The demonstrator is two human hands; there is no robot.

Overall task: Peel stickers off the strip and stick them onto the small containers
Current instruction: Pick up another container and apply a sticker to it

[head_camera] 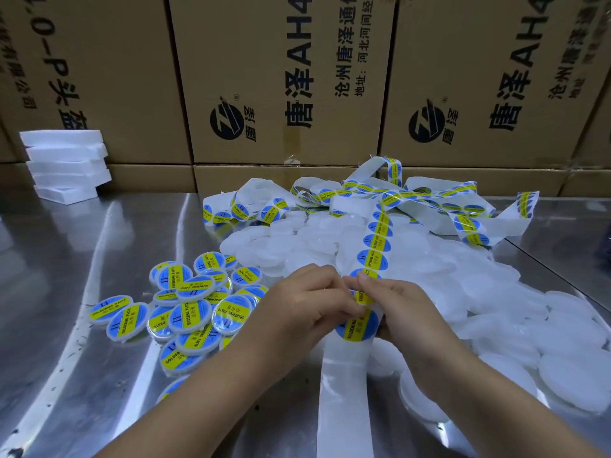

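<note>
On the table (99, 242) we find two heaps. The labelled containers (195, 309) lie left of centre. The unlabelled containers (496, 309) lie to their right and reach toward the rear. The strip (375, 246) runs from the near edge over the unlabelled heap and coils on its rear part. Our left hand (307, 302) and right hand (400, 309) meet on the strip, near centre. A stack of slabs (66, 163) stands rear left. Cartons (281, 77) stand behind the table.

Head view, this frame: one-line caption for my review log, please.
Left hand and right hand pinch the strip at a blue-and-yellow sticker; labelled containers lie left, unlabelled containers right.
</note>
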